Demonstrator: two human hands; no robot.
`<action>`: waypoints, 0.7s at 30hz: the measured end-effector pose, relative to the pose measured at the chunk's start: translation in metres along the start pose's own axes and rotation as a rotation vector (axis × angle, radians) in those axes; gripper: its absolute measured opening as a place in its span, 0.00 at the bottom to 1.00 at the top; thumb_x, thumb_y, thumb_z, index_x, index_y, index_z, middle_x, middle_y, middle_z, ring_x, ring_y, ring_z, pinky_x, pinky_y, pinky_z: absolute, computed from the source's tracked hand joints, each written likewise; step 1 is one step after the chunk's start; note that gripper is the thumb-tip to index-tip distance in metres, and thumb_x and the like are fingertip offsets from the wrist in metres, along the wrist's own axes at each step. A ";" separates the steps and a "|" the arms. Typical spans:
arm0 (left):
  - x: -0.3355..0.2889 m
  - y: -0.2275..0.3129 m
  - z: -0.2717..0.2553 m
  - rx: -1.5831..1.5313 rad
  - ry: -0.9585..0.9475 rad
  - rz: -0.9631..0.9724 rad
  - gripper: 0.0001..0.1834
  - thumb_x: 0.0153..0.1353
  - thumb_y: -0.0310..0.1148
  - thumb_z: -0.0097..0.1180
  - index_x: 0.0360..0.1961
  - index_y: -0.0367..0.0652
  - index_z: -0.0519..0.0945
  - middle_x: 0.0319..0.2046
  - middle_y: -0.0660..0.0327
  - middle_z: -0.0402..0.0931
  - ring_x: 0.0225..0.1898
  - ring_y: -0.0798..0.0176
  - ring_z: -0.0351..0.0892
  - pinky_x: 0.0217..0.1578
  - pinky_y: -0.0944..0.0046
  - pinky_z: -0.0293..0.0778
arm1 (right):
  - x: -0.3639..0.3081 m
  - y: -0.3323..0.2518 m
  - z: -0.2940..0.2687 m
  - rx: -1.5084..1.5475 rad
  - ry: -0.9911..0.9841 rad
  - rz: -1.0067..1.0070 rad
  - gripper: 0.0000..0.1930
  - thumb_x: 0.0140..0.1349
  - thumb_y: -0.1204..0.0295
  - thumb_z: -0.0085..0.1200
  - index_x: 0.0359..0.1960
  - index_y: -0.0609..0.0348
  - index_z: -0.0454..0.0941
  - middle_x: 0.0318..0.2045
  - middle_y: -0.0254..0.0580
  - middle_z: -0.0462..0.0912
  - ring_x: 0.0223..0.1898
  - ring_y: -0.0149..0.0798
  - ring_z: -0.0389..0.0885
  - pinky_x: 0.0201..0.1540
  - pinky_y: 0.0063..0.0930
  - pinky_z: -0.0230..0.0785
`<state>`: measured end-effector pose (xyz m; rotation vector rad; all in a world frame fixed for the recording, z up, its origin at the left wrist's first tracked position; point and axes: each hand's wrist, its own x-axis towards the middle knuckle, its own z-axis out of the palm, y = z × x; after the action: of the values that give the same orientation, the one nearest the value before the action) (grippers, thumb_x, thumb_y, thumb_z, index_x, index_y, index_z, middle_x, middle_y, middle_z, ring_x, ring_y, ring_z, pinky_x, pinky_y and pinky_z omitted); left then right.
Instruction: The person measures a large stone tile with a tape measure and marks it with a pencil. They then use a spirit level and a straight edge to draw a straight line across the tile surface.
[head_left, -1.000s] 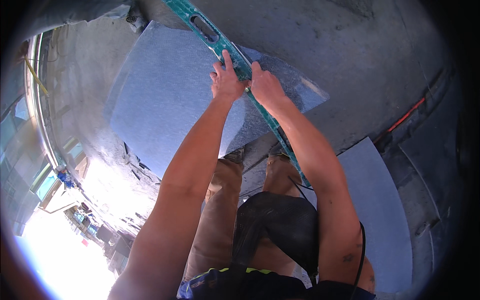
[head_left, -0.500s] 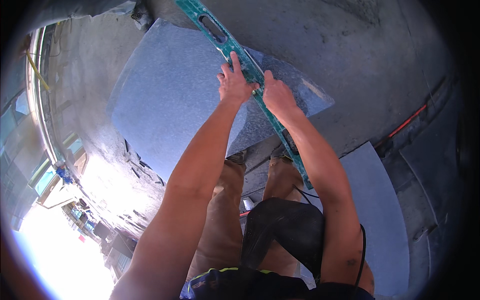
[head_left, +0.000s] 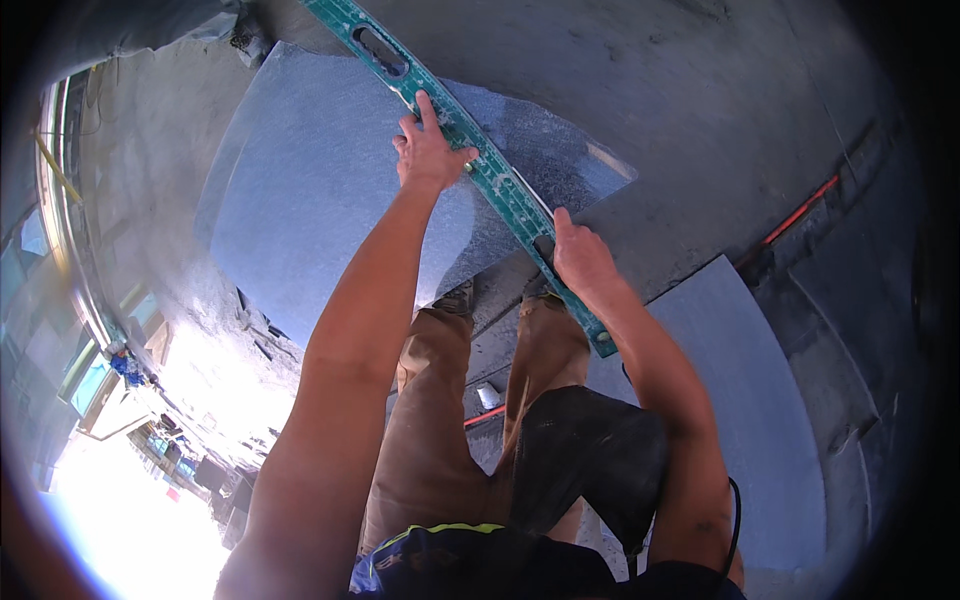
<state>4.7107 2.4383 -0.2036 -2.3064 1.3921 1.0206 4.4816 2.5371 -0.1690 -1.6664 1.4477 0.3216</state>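
A long green spirit level (head_left: 470,140) with hand slots lies slantwise across a large blue-grey slab (head_left: 310,170), its near end beyond the slab's edge by my legs. My left hand (head_left: 425,155) presses on the level, index finger and thumb stretched onto it, the other fingers spread at its left edge. My right hand (head_left: 585,262) is closed beside the level's right edge, lower down. A thin pale stick (head_left: 532,193) runs out from its fingers along that edge; its exact kind cannot be made out.
Beneath the slab is a dusty grey floor (head_left: 700,130). Another pale grey slab (head_left: 740,390) lies on the right, near a red strip (head_left: 800,210). A white cup-like object (head_left: 488,396) stands between my legs. Dark broken pieces (head_left: 262,318) lie beside the slab's left edge.
My right hand has slid down along the level toward me with the pale stick. My left hand stays on the level. The whole view has shifted slightly.
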 end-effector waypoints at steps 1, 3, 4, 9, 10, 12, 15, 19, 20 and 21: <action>0.000 0.000 0.000 -0.005 0.007 0.002 0.64 0.47 0.47 0.72 0.74 0.55 0.35 0.65 0.50 0.50 0.64 0.37 0.57 0.59 0.47 0.69 | -0.010 0.006 0.003 -0.016 -0.010 0.021 0.07 0.63 0.78 0.42 0.41 0.60 0.61 0.29 0.62 0.80 0.32 0.64 0.79 0.35 0.57 0.71; -0.001 0.001 0.001 0.008 0.012 0.001 0.65 0.47 0.47 0.72 0.74 0.55 0.35 0.65 0.50 0.50 0.64 0.37 0.57 0.59 0.46 0.69 | -0.029 0.020 0.011 0.012 -0.007 0.037 0.07 0.63 0.78 0.42 0.41 0.60 0.62 0.30 0.62 0.80 0.32 0.64 0.79 0.35 0.57 0.71; 0.000 0.001 0.001 0.012 0.020 0.002 0.65 0.47 0.47 0.72 0.74 0.56 0.34 0.65 0.50 0.50 0.64 0.37 0.58 0.59 0.46 0.69 | -0.038 0.030 0.017 0.043 0.008 0.031 0.07 0.63 0.78 0.42 0.41 0.60 0.62 0.30 0.62 0.80 0.32 0.64 0.79 0.36 0.57 0.71; 0.002 -0.001 0.004 -0.017 0.042 0.010 0.67 0.45 0.49 0.73 0.73 0.57 0.33 0.64 0.49 0.51 0.62 0.35 0.58 0.60 0.44 0.65 | -0.085 0.078 0.043 -0.019 -0.070 0.113 0.08 0.62 0.77 0.43 0.42 0.60 0.62 0.30 0.62 0.80 0.33 0.64 0.80 0.36 0.56 0.72; 0.003 -0.001 0.004 -0.014 0.024 0.006 0.67 0.45 0.49 0.73 0.73 0.57 0.33 0.64 0.48 0.51 0.62 0.35 0.58 0.60 0.44 0.65 | -0.096 0.081 0.048 -0.035 -0.148 0.214 0.08 0.61 0.76 0.43 0.42 0.59 0.63 0.31 0.62 0.80 0.33 0.64 0.80 0.36 0.56 0.72; 0.005 -0.002 0.003 -0.025 0.077 0.047 0.67 0.45 0.49 0.73 0.73 0.57 0.33 0.65 0.48 0.50 0.62 0.34 0.58 0.60 0.44 0.65 | -0.111 0.091 0.042 -0.030 -0.085 0.195 0.09 0.61 0.76 0.44 0.42 0.60 0.63 0.33 0.63 0.79 0.34 0.64 0.80 0.37 0.55 0.72; -0.001 -0.004 0.006 -0.001 0.019 0.033 0.67 0.45 0.50 0.73 0.73 0.57 0.33 0.66 0.47 0.49 0.62 0.33 0.58 0.60 0.43 0.64 | -0.139 0.089 0.036 0.003 -0.090 0.231 0.09 0.62 0.75 0.46 0.43 0.60 0.63 0.36 0.64 0.78 0.36 0.65 0.79 0.38 0.55 0.72; 0.002 0.006 -0.001 -0.029 0.030 0.016 0.65 0.46 0.50 0.71 0.73 0.54 0.34 0.65 0.43 0.48 0.64 0.33 0.56 0.61 0.41 0.63 | -0.143 0.090 0.027 0.089 0.087 0.238 0.13 0.63 0.72 0.50 0.45 0.61 0.63 0.39 0.63 0.77 0.38 0.65 0.79 0.39 0.54 0.72; 0.002 0.007 -0.001 -0.038 0.017 -0.008 0.65 0.46 0.51 0.71 0.73 0.54 0.34 0.65 0.41 0.48 0.64 0.32 0.56 0.61 0.41 0.62 | -0.144 0.091 0.026 0.097 0.055 0.270 0.14 0.62 0.71 0.51 0.46 0.61 0.64 0.39 0.63 0.77 0.38 0.65 0.79 0.39 0.53 0.73; 0.002 0.012 0.001 -0.102 0.059 -0.043 0.64 0.46 0.49 0.71 0.73 0.54 0.35 0.64 0.41 0.49 0.63 0.33 0.57 0.60 0.43 0.64 | -0.146 0.093 0.027 0.112 0.096 0.268 0.15 0.62 0.70 0.52 0.46 0.61 0.64 0.39 0.63 0.77 0.38 0.64 0.79 0.39 0.53 0.73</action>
<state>4.7009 2.4317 -0.2039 -2.4471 1.3358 1.0411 4.3657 2.6607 -0.1250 -1.4164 1.7336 0.3051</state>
